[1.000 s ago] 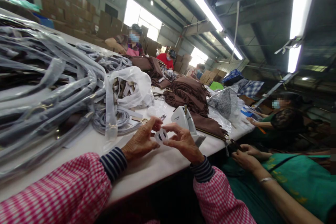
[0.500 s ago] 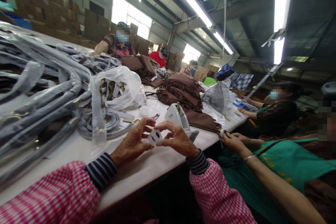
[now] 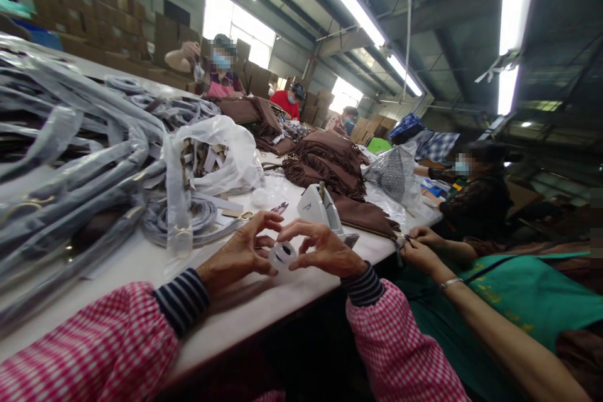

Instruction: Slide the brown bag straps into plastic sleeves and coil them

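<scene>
A small whitish roll (image 3: 282,254) with a dark centre is held between my two hands over the table's front edge. My left hand (image 3: 242,251) curls its fingers and thumb around the roll's left side. From the other side, my right hand (image 3: 325,250) grips it with bent fingers and thumb. Just behind my right hand stands a white tape dispenser (image 3: 321,208). Beyond my left fingertips lies a small pointed tool (image 3: 279,208), next to a tag with a metal ring (image 3: 245,215).
Plastic-wrapped straps (image 3: 98,163) pile up at the left, beside an open plastic bag (image 3: 221,157) of small pieces. Brown fringed bags (image 3: 327,163) lie further back. A person in green (image 3: 527,289) works close at the right; other people stand around the table (image 3: 264,295).
The roll has turned slightly between my hands, and my right hand has shifted a little right. Across the table, a person has raised an arm; the person at the far right has leaned inward.
</scene>
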A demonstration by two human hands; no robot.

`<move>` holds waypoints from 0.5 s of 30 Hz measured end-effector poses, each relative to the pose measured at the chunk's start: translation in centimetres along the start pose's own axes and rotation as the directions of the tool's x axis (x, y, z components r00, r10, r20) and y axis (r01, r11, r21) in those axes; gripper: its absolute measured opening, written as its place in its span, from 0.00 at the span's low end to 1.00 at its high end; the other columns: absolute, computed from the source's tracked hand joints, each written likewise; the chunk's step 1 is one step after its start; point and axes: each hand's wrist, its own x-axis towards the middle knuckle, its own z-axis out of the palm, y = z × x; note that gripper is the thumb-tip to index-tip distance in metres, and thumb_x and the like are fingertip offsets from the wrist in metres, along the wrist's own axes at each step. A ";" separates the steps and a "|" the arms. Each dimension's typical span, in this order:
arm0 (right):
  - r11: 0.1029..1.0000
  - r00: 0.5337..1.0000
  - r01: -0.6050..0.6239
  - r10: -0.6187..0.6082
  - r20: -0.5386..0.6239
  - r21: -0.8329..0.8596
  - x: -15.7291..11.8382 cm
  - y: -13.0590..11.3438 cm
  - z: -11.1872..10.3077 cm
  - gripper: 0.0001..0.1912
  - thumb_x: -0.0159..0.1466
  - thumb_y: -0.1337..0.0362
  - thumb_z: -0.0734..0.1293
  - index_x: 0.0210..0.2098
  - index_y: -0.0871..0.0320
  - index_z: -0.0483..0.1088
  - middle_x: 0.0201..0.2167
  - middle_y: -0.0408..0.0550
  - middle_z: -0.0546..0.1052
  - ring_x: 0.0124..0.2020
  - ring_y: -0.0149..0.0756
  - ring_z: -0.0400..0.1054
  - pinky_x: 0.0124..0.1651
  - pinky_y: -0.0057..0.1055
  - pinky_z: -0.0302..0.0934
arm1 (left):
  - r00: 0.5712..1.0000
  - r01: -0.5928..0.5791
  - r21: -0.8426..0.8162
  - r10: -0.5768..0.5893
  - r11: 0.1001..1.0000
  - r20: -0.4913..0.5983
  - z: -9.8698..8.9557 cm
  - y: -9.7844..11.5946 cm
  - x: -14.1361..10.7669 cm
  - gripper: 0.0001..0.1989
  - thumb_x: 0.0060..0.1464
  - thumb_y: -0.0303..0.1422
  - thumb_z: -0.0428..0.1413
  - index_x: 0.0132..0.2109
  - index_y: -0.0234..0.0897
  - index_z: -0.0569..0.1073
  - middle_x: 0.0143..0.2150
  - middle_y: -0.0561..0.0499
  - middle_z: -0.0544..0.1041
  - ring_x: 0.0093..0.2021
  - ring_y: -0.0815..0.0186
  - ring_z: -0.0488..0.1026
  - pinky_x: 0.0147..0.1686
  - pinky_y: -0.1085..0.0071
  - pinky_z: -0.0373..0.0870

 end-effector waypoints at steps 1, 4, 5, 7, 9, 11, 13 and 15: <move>1.000 1.000 -0.001 0.001 -0.019 0.012 0.0 0.0 0.0 0.23 0.53 0.62 0.83 0.47 0.52 0.81 0.50 0.47 0.76 0.51 0.41 0.71 0.38 0.27 0.66 | 1.000 0.000 -0.013 0.000 1.000 -0.013 -0.1 0.1 0.1 0.38 0.34 0.18 0.66 0.54 0.44 0.66 0.58 0.50 0.68 0.46 0.61 0.76 0.40 0.67 0.75; 0.998 0.997 -0.002 0.007 -0.083 0.057 0.0 0.0 0.3 0.26 0.50 0.62 0.84 0.47 0.50 0.80 0.49 0.47 0.76 0.50 0.40 0.70 0.36 0.26 0.66 | 0.998 -0.002 -0.082 -0.003 0.997 -0.056 -0.2 0.5 0.1 0.37 0.36 0.20 0.67 0.54 0.43 0.66 0.57 0.48 0.70 0.45 0.61 0.76 0.40 0.67 0.75; 0.998 0.994 0.000 0.007 -0.109 0.065 0.0 0.1 0.5 0.26 0.49 0.62 0.84 0.47 0.50 0.80 0.49 0.47 0.75 0.50 0.40 0.70 0.35 0.26 0.66 | 0.997 -0.007 -0.110 -0.001 0.994 -0.073 -0.1 0.5 0.0 0.36 0.37 0.21 0.67 0.54 0.42 0.67 0.56 0.48 0.71 0.45 0.61 0.77 0.40 0.66 0.75; 0.997 0.986 0.009 0.004 -0.166 0.077 0.1 0.2 0.7 0.26 0.49 0.63 0.84 0.47 0.50 0.81 0.48 0.46 0.75 0.48 0.39 0.70 0.35 0.25 0.65 | 0.994 -0.015 -0.147 -0.002 0.989 -0.113 0.1 0.6 -0.1 0.31 0.38 0.23 0.68 0.51 0.40 0.68 0.55 0.48 0.71 0.45 0.61 0.77 0.41 0.65 0.76; 0.993 0.975 0.018 0.008 -0.223 0.114 0.2 0.6 1.0 0.25 0.49 0.64 0.84 0.46 0.50 0.80 0.47 0.45 0.75 0.47 0.38 0.70 0.35 0.25 0.65 | 0.988 -0.006 -0.173 -0.021 0.985 -0.155 0.3 0.5 -0.2 0.27 0.40 0.25 0.69 0.48 0.39 0.69 0.53 0.49 0.73 0.45 0.60 0.77 0.44 0.64 0.76; 0.986 0.961 0.027 0.020 -0.275 0.166 0.3 1.2 1.2 0.25 0.49 0.66 0.84 0.46 0.51 0.79 0.44 0.44 0.76 0.47 0.38 0.70 0.37 0.26 0.66 | 0.981 0.004 -0.186 -0.041 0.982 -0.191 0.4 0.3 -0.1 0.23 0.42 0.28 0.70 0.45 0.38 0.71 0.50 0.49 0.74 0.47 0.60 0.77 0.47 0.63 0.76; 0.981 0.945 0.040 0.025 -0.326 0.189 0.3 1.8 1.5 0.24 0.49 0.66 0.83 0.45 0.51 0.79 0.42 0.44 0.76 0.47 0.38 0.69 0.38 0.27 0.67 | 0.979 0.014 -0.189 -0.052 0.982 -0.199 0.5 0.2 0.0 0.20 0.45 0.33 0.71 0.42 0.36 0.72 0.47 0.48 0.76 0.47 0.60 0.76 0.49 0.62 0.76; 0.980 0.929 0.051 0.025 -0.370 0.193 0.3 2.3 1.8 0.24 0.50 0.66 0.83 0.45 0.51 0.78 0.43 0.44 0.76 0.47 0.38 0.69 0.39 0.27 0.67 | 0.981 0.032 -0.195 -0.068 0.980 -0.182 0.5 0.3 0.1 0.19 0.46 0.37 0.72 0.41 0.35 0.74 0.45 0.47 0.77 0.46 0.60 0.76 0.48 0.62 0.76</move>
